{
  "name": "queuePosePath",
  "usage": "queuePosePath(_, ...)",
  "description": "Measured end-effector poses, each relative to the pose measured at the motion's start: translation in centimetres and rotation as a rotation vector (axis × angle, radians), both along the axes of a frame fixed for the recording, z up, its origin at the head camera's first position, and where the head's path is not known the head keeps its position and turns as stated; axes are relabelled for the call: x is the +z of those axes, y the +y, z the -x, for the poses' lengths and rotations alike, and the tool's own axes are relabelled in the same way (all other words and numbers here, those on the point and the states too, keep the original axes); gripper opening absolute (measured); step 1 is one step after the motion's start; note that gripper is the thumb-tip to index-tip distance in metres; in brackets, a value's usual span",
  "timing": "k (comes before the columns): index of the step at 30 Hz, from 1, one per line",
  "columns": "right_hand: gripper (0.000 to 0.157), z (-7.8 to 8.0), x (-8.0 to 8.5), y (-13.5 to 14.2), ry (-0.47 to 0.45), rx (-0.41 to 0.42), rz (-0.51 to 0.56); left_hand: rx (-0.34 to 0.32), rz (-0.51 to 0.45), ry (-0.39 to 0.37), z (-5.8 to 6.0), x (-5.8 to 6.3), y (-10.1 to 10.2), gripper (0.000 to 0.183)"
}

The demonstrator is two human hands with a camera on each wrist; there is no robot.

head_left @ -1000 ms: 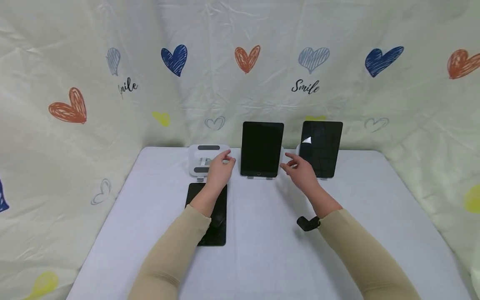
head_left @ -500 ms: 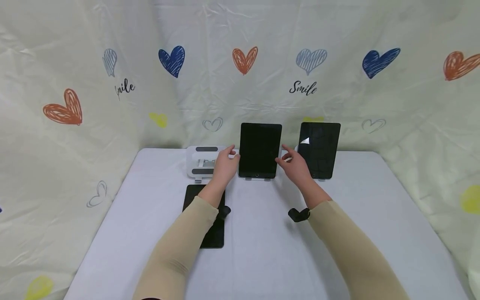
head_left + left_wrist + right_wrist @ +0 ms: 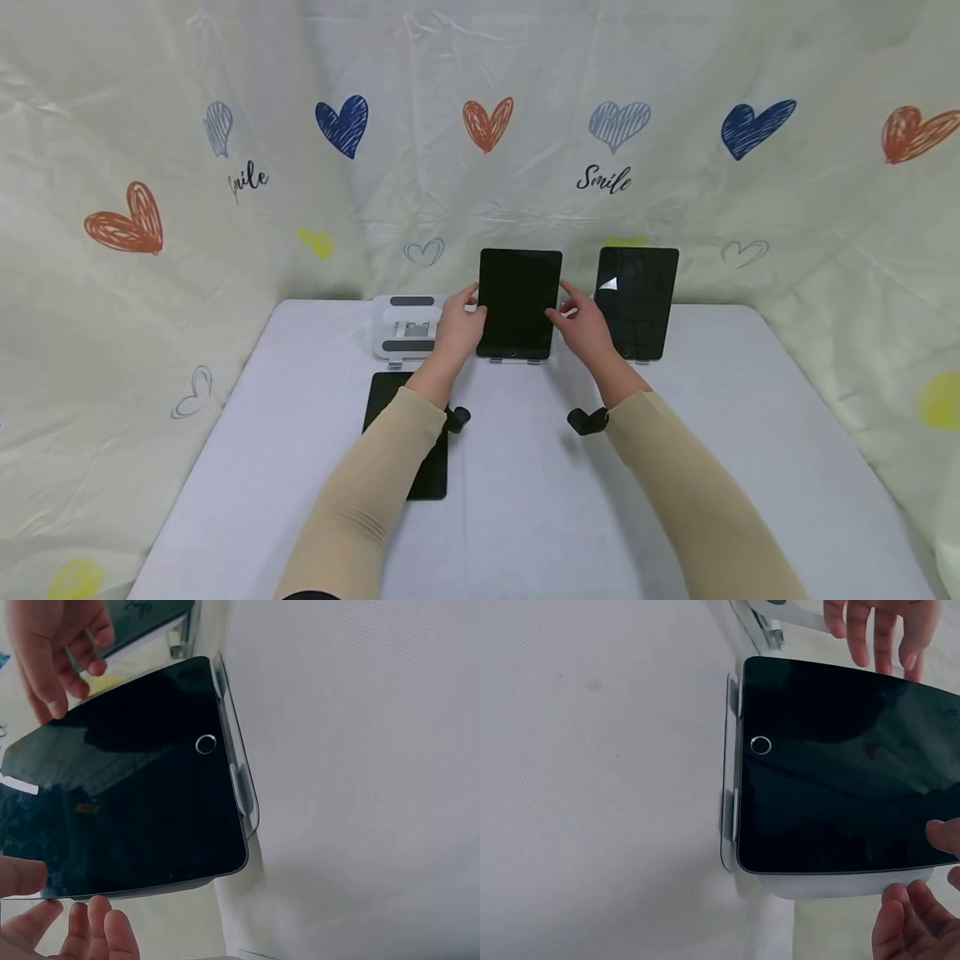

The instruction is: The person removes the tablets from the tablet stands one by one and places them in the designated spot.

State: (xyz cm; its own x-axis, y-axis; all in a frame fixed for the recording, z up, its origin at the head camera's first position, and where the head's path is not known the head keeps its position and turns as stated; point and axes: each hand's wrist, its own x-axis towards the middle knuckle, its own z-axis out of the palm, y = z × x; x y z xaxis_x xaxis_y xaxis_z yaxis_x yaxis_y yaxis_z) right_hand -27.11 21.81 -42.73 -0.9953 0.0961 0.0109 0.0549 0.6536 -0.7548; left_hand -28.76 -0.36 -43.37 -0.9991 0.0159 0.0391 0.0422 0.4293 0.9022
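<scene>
The middle tablet [image 3: 519,304], black-faced with a round home button, leans upright on a stand whose lower ledge [image 3: 241,776] shows along its bottom edge. At its left edge my left hand [image 3: 459,327] pinches it, the thumb [image 3: 22,876] over the screen and the fingers curled by the rim. My right hand [image 3: 585,327] pinches the opposite edge, with its thumb [image 3: 946,834] over the glass and the other fingers beside the back. Behind the tablet, part of the white stand [image 3: 817,886] shows; the rest is hidden.
To the right, a second tablet [image 3: 637,304] leans upright on its own stand. At left stands a white stand [image 3: 408,327] with grey pads and no tablet on it. A third tablet [image 3: 429,467] lies flat below it, partly under my left forearm. A heart-printed curtain [image 3: 480,192] hangs behind.
Both hands have moved inward from beside the middle tablet to its two side edges, and thumbs now lie over its face. The tablets and stands keep their places.
</scene>
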Motion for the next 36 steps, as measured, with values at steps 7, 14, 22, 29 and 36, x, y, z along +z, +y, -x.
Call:
queuePosePath(7,0.068,0.0,-0.1,-0.3,0.023,0.007,-0.005,-0.001,0.009,0.021,-0.2,-0.2,0.1,0.05)
queuePosePath(14,0.065,-0.1,-0.5,-0.2,0.076,0.012,-0.03,0.025,0.019,0.081,-0.1,-0.6,0.3,0.049)
queuePosePath(22,0.059,-0.6,-1.1,-0.1,0.144,0.007,-0.046,0.051,0.046,0.168,0.0,-1.5,-0.3,0.041)
queuePosePath(29,0.055,-0.9,-1.3,0.0,0.194,-0.003,-0.065,0.072,0.038,0.168,-0.1,-1.3,-0.5,0.038)
queuePosePath(36,0.056,-1.0,-1.6,0.0,0.2,-0.018,-0.016,0.077,0.009,0.168,0.0,-1.4,-0.4,0.037)
